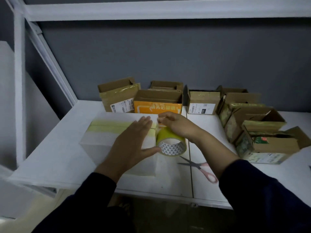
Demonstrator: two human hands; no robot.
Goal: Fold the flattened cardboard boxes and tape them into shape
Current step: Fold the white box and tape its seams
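White box (104, 140) on near left of table (244, 185), seam taped yellow. Probably light, stiff, hollow, apt to slide; best braced flat on top. Left hand (133, 142) spread flat there, thumb touching roll (170, 142). Right hand (176, 125) pinching tape end. Scissors (200, 165) just beside. Brown boxes (203, 103) behind, open-topped, contents mostly hidden.
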